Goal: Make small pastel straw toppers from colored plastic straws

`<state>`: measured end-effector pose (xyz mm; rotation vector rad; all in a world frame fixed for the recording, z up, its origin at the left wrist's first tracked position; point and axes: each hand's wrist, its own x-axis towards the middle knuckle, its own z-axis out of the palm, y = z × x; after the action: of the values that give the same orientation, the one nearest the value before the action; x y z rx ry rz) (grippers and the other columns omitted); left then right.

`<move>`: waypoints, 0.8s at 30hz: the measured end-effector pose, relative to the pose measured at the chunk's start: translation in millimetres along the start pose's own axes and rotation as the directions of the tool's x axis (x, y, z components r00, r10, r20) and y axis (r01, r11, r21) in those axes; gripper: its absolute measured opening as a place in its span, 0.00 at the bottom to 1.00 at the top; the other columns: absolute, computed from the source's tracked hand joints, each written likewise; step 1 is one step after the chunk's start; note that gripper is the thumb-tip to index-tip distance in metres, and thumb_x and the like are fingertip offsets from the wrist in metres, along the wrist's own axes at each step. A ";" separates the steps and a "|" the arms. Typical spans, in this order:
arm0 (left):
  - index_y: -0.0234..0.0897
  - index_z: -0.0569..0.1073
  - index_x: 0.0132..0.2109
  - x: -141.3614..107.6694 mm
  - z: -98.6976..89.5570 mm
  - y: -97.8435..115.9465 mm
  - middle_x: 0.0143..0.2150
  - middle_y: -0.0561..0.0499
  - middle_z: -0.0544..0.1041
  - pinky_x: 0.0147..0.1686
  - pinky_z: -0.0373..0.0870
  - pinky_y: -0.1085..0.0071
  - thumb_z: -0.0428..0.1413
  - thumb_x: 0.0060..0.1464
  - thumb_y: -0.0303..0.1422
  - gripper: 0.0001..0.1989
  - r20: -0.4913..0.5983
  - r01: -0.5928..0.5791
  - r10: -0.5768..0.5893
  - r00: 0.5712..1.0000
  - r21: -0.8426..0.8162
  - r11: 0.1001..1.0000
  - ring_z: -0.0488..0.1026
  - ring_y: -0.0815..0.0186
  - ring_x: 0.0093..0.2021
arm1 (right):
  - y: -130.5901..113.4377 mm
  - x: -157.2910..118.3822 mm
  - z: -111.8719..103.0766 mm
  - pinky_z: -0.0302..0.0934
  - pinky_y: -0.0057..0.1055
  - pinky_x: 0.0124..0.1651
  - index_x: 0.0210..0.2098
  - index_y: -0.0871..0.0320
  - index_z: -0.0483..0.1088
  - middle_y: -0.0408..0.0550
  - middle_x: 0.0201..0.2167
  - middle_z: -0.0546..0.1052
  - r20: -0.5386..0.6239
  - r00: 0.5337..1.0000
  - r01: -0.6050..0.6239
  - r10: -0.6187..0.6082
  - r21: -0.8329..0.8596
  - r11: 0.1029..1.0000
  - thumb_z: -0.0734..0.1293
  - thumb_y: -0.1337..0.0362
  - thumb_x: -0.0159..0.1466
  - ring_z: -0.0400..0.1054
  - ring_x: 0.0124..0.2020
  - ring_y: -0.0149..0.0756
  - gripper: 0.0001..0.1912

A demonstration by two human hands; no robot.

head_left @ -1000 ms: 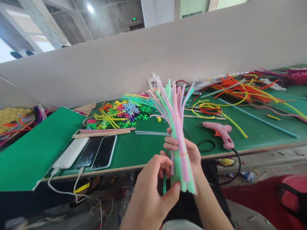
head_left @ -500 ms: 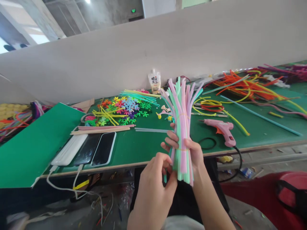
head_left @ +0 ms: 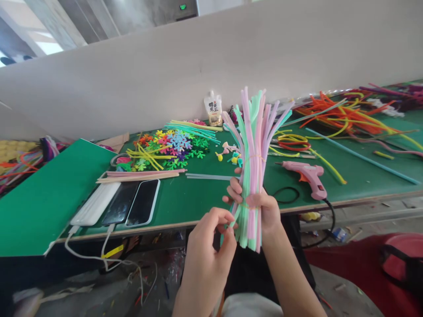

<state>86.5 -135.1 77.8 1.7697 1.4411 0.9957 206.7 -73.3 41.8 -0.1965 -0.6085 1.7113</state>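
A bundle of pastel pink, purple and mint fuzzy stems stands upright over the table's front edge, with thin bands around it at its middle and lower part. My right hand is wrapped round its lower half, thumb in front and fingertips showing at the left side. At the bundle's lower left, my left hand pinches a mint stem that leans out from the rest. The lower end of that stem is partly hidden by my fingers.
On the green table lie a pink glue gun, red-handled scissors, colourful snowflake shapes, two phones, a white power bank and orange stems. A pouch stands near the partition.
The bundle's top has spread and shifted slightly right. My left hand has moved a little up and left, and the mint stem in its fingers now angles away from the bundle.
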 end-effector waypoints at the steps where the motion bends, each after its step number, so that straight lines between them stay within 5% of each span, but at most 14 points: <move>1: 0.39 0.66 0.33 0.2 0.4 0.4 0.29 0.53 0.70 0.31 0.63 0.74 0.48 0.52 0.27 0.03 0.010 0.012 -0.012 1.000 -0.007 1.000 0.65 0.69 0.29 | 0.2 -0.1 0.2 0.64 0.32 0.38 0.43 0.54 0.62 0.38 0.26 0.64 0.003 1.000 0.001 -0.001 -0.008 1.000 0.61 0.75 0.43 0.57 0.25 0.25 0.27; 6: 0.39 0.66 0.35 1.5 1.7 1.1 0.29 0.54 0.70 0.32 0.64 0.73 0.55 0.46 0.28 0.07 0.065 0.035 -0.036 0.997 0.007 0.999 0.65 0.68 0.30 | 1.2 -0.9 2.1 0.64 0.33 0.39 0.42 0.54 0.62 0.38 0.26 0.64 0.000 1.000 0.026 -0.026 -0.070 0.997 0.62 0.74 0.44 0.58 0.25 0.26 0.25; 15: 0.41 0.64 0.40 2.2 5.1 1.2 0.31 0.54 0.72 0.31 0.64 0.72 0.51 0.44 0.21 0.15 0.096 0.054 -0.068 0.993 0.143 0.988 0.68 0.66 0.31 | -1.8 2.0 -3.8 0.64 0.35 0.40 0.42 0.55 0.63 0.38 0.26 0.65 0.013 1.000 -0.018 0.020 -0.106 0.994 0.64 0.74 0.44 0.59 0.25 0.27 0.25; 24: 0.40 0.65 0.39 7.7 -1.0 -5.3 0.31 0.53 0.71 0.32 0.63 0.73 0.45 0.53 0.25 0.08 0.080 0.020 -0.025 0.996 0.061 0.998 0.68 0.68 0.31 | 0.1 1.6 -1.0 0.64 0.32 0.36 0.41 0.56 0.63 0.39 0.26 0.65 -0.003 1.000 -0.031 0.030 -0.034 0.999 0.62 0.75 0.44 0.59 0.25 0.26 0.24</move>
<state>83.8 -126.5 75.0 1.8120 1.4506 0.8672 206.6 -71.5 41.2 -0.2328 -0.6357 1.7308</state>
